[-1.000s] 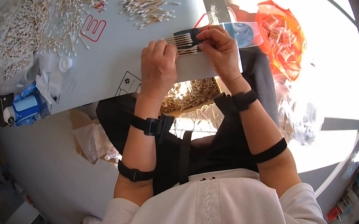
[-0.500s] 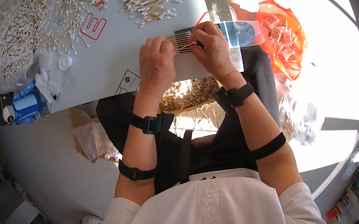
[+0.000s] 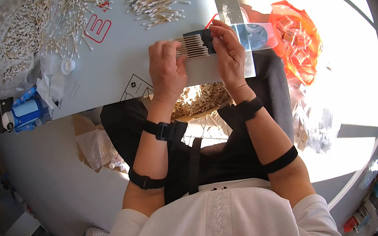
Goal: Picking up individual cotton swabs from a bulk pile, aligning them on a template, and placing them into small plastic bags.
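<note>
Swab row: I see a tidy row of cotton swabs (image 3: 192, 48) lying side by side on a dark holder, at the near edge of the tabletop (image 3: 113, 61), just in front of my chest.
Flat packet: under and beside the row is a clear flat packet with a pale card (image 3: 210, 68); its blue-tinted far end sticks out past my right hand.
Left hand: my left hand (image 3: 165, 66) has its fingertips pinching the near ends of the swab row; the other fingers are curled in.
Right hand: my right hand (image 3: 229, 49) is curled over the far end of the row, fingertips pressed together on the dark holder.
Change: against the frames from a second ago, both hands have closed in a little on the row, and the right thumb now lies further over the holder; the row itself sits in much the same spot.
Meaning: I judge the row is being squared up and seated in the packet, though I cannot tell whether any swabs are inside it yet.
Loose swabs: a small heap (image 3: 156, 3) lies toward the far edge; a scattered spread (image 3: 73, 12) lies to the left.
Bulk bag: a clear bag of swabs (image 3: 12, 31) sits at the left edge.
Orange bag: an orange bag of small packets (image 3: 297, 36) lies to the right.
</note>
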The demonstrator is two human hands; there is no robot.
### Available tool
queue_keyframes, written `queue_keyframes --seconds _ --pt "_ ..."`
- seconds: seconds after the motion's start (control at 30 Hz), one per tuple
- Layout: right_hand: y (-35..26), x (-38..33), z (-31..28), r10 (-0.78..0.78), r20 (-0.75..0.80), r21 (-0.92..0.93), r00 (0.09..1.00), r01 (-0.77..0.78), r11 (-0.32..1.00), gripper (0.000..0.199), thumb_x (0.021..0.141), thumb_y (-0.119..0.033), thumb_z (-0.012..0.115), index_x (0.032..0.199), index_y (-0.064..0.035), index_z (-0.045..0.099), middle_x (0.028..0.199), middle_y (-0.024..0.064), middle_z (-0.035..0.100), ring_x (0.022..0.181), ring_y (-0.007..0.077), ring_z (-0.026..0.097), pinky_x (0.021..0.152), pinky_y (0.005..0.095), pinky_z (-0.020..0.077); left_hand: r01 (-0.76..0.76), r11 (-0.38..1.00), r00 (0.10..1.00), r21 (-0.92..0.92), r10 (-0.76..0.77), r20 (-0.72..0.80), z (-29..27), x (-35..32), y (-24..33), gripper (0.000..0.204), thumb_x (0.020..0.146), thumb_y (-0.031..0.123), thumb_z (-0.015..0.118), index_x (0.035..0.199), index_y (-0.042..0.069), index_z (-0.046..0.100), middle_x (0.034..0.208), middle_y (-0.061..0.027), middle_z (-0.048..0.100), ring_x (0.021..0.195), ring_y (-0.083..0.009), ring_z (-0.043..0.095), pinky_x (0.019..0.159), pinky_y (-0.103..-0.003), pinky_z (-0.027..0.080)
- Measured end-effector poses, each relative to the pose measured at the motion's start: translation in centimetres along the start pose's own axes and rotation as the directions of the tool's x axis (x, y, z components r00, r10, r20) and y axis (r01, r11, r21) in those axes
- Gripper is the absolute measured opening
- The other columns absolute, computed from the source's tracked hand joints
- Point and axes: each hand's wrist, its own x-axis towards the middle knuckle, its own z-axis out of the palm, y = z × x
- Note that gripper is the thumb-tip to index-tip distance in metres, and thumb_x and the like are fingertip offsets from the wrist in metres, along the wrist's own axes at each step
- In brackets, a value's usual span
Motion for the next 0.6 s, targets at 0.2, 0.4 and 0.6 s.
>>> queue_keyframes --seconds 0.2,0.4,0.6 --pt "1.2 0.6 1.6 -0.006 -0.041 0.079 0.999 0.009 0.997 0.032 0.103 -0.015 0.047 0.129 0.0010 0.057 0.139 0.0112 0.051 0.124 0.0172 0.051 0.106 0.0291 0.0403 0.203 0.579 0.877 -0.790 -0.466 -0.117 2.3 0.5 -0.3 0.052 0.100 0.026 0.050 0.143 0.000 0.037 0.146 -0.0184 0.039 0.136 -0.0282 0.037 0.114 -0.040 0.027" --pt "1.6 1.0 2.3 0.019 -0.008 0.101 1.000 -0.018 0.995 0.035 0.104 -0.018 0.045 0.130 0.0028 0.054 0.138 0.0122 0.052 0.124 0.0179 0.051 0.107 0.0297 0.0401 0.206 0.365 0.845 -0.908 -0.534 -0.022 2.9 1.0 0.4 0.055 0.102 0.028 0.047 0.145 -0.003 0.033 0.150 -0.0205 0.035 0.139 -0.0261 0.033 0.117 -0.040 0.022" --pt "0.9 1.3 -0.1 0.078 -0.014 0.122 0.997 -0.076 0.990 0.024 0.097 -0.006 0.055 0.117 0.0042 0.060 0.118 0.0084 0.062 0.110 0.0149 0.058 0.098 0.0270 0.0457 0.193 0.791 0.949 -0.581 -0.301 -0.094 1.7 0.5 -0.1 0.057 0.100 0.030 0.048 0.146 -0.001 0.034 0.152 -0.0175 0.035 0.141 -0.0302 0.031 0.117 -0.042 0.022"
